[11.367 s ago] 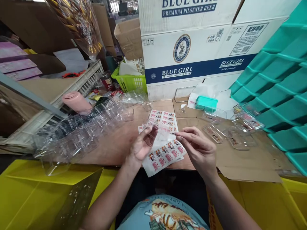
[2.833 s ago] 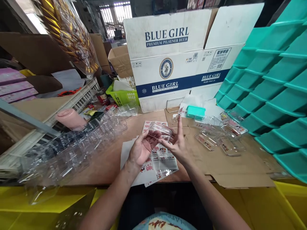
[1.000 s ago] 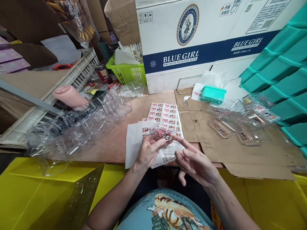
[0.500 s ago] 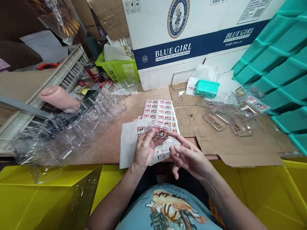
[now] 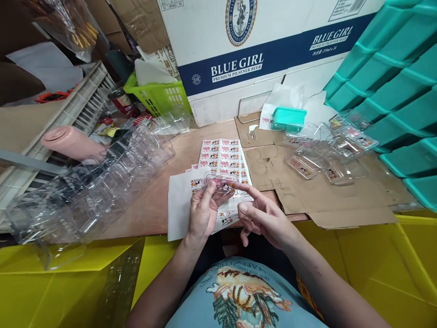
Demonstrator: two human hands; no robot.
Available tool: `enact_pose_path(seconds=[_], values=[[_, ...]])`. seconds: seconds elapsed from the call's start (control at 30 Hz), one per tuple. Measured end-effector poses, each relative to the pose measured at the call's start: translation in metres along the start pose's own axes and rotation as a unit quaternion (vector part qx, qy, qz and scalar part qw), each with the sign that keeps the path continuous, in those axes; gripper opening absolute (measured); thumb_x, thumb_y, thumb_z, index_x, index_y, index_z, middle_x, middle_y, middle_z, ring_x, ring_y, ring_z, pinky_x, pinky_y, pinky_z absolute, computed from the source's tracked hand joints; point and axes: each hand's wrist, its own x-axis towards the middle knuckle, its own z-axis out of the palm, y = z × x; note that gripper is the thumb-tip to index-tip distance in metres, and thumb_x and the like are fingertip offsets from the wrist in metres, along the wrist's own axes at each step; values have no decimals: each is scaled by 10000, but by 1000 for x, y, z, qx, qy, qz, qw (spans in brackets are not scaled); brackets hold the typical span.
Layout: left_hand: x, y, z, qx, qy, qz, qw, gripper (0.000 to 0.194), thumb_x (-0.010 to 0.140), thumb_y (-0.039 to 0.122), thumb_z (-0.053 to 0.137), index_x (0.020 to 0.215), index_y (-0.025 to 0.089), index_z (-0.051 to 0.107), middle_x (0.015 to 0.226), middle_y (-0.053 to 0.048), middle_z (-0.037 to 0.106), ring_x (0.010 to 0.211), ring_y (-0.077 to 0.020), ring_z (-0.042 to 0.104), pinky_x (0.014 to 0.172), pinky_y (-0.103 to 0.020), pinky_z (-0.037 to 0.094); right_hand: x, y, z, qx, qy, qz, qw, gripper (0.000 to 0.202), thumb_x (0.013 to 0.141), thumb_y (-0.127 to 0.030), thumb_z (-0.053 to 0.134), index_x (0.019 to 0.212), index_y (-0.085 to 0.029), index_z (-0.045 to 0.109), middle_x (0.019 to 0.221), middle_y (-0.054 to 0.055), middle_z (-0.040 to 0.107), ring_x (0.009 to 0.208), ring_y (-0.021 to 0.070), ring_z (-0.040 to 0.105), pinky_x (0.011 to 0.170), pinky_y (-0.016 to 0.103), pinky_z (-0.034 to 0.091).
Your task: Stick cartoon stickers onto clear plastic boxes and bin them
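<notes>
Pinched between the thumb and fingers of my left hand (image 5: 202, 210) is a small clear plastic box (image 5: 221, 183) with a printed cat sticker on its face. My right hand (image 5: 264, 214) holds nothing. Its index finger stretches to the right end of the sticker and appears to touch it, while the other fingers are loosely bent and apart. Below and beyond the hands lie sticker sheets (image 5: 219, 152) with rows of cat prints. A blank white sheet (image 5: 178, 205) sticks out at their left, partly hidden by my left hand.
Nested clear plastic boxes (image 5: 112, 191) spread along the left. Several stickered boxes (image 5: 302, 165) lie on the cardboard (image 5: 297, 198) at right, near a teal container (image 5: 288, 118). Stacked teal bins (image 5: 392, 91), a beer carton (image 5: 235, 73) and a green basket (image 5: 157, 93) stand behind.
The camera view has shifted slightly, so the scene sits a little further left and higher. My hands keep nearly the same pose on the clear box.
</notes>
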Motion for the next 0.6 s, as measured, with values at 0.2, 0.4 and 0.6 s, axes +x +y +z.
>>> enact_pose_path(seconds=[0.2, 0.4, 0.6], values=[[0, -2, 3, 10, 7, 19, 1000, 125, 792, 290, 760, 871, 194, 761, 984, -32, 775, 972, -214, 715, 924, -417, 568, -1, 4, 7, -179, 51, -45, 981, 610, 930, -375, 616, 1474, -263, 362, 605, -81, 421, 504, 93, 400, 473, 221, 443], [1, -4, 5, 13, 7, 25, 1000, 115, 801, 289, 751, 865, 194, 760, 989, -35, 774, 990, -218, 713, 952, -431, 554, -1, 13, 8, -413, 95, -129, 897, 631, 963, -303, 536, 1539, -268, 279, 624, -56, 421, 539, 135, 409, 530, 272, 369], [0, -7, 7, -3, 9, 34, 999, 90, 802, 264, 750, 860, 195, 759, 986, -26, 773, 966, -196, 715, 968, -436, 549, 0, 21, 2, -532, 114, -149, 826, 691, 970, -300, 474, 1581, -207, 166, 675, -4, 574, 537, 162, 508, 623, 321, 451]])
